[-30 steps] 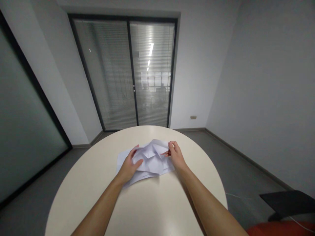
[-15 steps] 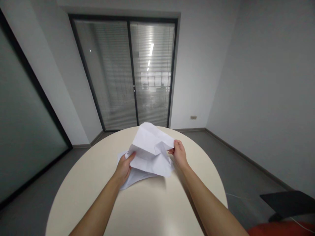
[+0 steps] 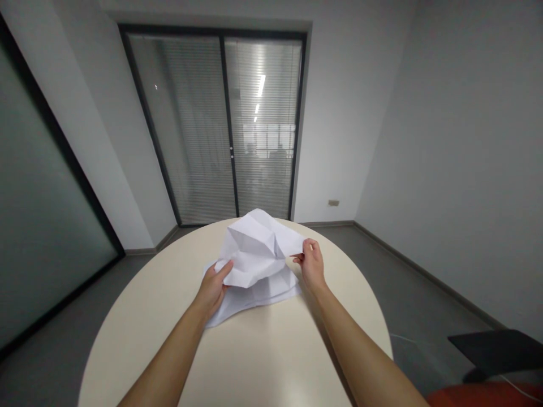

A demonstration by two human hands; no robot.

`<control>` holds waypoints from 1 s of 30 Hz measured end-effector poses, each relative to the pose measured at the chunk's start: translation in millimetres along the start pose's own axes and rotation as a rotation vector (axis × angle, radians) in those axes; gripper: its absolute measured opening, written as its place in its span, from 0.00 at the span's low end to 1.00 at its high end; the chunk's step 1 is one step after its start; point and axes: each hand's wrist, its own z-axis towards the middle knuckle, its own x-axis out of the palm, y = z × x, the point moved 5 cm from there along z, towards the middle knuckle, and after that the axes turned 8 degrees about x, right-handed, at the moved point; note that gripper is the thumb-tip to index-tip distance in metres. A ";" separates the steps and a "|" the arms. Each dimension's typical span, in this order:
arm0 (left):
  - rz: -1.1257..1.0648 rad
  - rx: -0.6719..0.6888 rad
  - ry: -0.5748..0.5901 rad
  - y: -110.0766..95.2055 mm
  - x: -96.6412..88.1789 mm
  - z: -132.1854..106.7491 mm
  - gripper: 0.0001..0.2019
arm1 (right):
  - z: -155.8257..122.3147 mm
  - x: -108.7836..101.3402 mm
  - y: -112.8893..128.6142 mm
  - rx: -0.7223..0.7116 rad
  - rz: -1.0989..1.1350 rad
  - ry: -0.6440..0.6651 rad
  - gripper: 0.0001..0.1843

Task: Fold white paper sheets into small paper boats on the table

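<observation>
Between my two hands hangs a creased white sheet of paper (image 3: 250, 249), bent and folded unevenly, its far edge raised. My left hand (image 3: 212, 288) pinches its left side, thumb on top and fingers underneath. With thumb and fingertips, my right hand (image 3: 311, 263) grips the right corner. Beneath it, more white paper (image 3: 254, 299) lies on the round cream table (image 3: 156, 333); the upper sheet covers much of it. I cannot tell how many sheets lie there.
A black flat object (image 3: 500, 350), partly cut off, stands at the lower right above something red (image 3: 479, 395). Glass doors with blinds (image 3: 263, 169) stand beyond the table. A wall socket (image 3: 334, 202) sits low on the back wall.
The held paper's near edge has lifted and curled back, showing more of the paper below. My right hand has shifted slightly right; my left hand stays nearly in place.
</observation>
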 end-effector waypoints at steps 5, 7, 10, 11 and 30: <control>0.011 0.016 -0.008 -2.8 0.5 -0.2 0.16 | -6.0 9.5 -1.1 0.072 -0.092 0.203 0.32; 0.016 0.022 0.005 -5.6 2.8 -1.5 0.18 | -10.8 15.6 -1.5 0.121 -0.100 0.304 0.30; 0.009 0.024 0.015 -8.2 6.1 -3.6 0.19 | -20.6 24.0 0.3 0.197 -0.093 0.469 0.27; 0.007 0.016 0.011 -8.0 6.4 -4.1 0.19 | -24.1 26.1 1.3 0.223 -0.086 0.520 0.27; -0.273 -0.335 0.066 6.2 33.0 -21.9 0.15 | -14.6 23.0 -10.1 0.054 -0.099 0.308 0.16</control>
